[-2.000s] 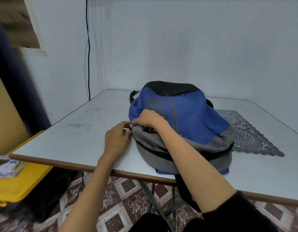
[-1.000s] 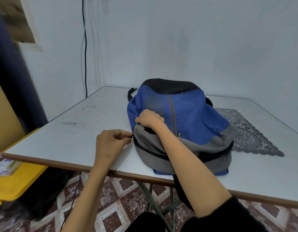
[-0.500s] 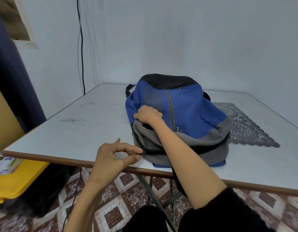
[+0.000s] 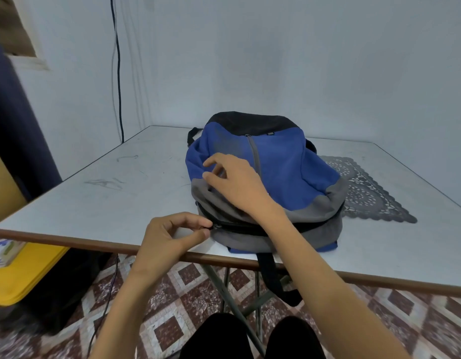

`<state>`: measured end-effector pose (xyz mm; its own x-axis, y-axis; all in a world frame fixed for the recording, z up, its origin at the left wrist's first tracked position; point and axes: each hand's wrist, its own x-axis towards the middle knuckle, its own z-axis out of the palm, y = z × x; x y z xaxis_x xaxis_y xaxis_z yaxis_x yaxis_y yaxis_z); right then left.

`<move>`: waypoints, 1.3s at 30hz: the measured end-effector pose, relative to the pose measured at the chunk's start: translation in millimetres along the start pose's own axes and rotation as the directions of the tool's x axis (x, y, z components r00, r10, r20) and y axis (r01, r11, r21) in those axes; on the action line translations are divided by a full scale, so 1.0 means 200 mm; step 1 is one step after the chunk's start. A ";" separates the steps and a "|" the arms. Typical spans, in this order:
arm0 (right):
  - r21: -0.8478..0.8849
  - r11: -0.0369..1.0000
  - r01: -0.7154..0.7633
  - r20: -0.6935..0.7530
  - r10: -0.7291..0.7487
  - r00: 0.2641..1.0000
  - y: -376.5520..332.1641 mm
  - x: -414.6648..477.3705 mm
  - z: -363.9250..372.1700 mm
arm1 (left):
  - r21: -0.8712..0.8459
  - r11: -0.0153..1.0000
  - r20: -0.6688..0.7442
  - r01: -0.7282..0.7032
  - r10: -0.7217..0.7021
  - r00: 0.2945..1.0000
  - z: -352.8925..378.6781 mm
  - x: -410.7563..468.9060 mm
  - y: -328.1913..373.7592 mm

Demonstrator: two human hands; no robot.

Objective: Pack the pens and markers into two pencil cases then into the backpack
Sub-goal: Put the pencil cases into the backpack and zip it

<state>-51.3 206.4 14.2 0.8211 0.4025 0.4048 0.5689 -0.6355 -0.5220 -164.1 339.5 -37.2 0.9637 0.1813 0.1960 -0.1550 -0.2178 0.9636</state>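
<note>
A blue, grey and black backpack (image 4: 281, 172) lies flat on the white table (image 4: 115, 203), its grey end toward me. My left hand (image 4: 169, 237) pinches the zipper pull (image 4: 216, 227) at the near left corner of the bag, thumb and forefinger closed on it. My right hand (image 4: 234, 182) rests on top of the bag where blue meets grey, its fingers spread and loosely bent, lifting off the fabric. No pens, markers or pencil cases are visible.
A dark lace doily (image 4: 366, 193) lies right of the backpack, partly under it. A bag strap (image 4: 273, 278) hangs over the table's brown front edge. At the lower left a patterned box (image 4: 4, 252) sits on a yellow surface (image 4: 24, 273). A black cable (image 4: 118, 73) runs down the wall.
My left hand has drawn the zipper pull from the bag's left side down round its near corner toward me. My right hand has loosened its grip on the fabric and opened its fingers.
</note>
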 end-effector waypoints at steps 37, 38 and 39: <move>-0.043 0.983 0.181 -0.402 -0.183 0.897 0.03 -0.57 0.25 | 0.205 0.977 -0.279 0.061 -0.001 0.960 0.23 0.36 -0.05; -0.034 0.983 0.178 -0.404 -0.177 0.897 0.03 -0.57 0.25 | 0.165 0.985 -0.306 0.052 0.000 0.952 0.25 0.37 -0.06; -0.028 0.984 0.177 -0.403 -0.173 0.899 0.03 -0.57 0.25 | 0.105 0.994 -0.333 0.041 -0.004 0.943 0.28 0.37 -0.05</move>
<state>-139.5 189.7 -71.3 0.6204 0.2060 0.7568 0.7037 -0.5722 -0.4212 -79.1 302.2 -43.3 0.8372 0.4908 0.2413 -0.0911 -0.3099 0.9464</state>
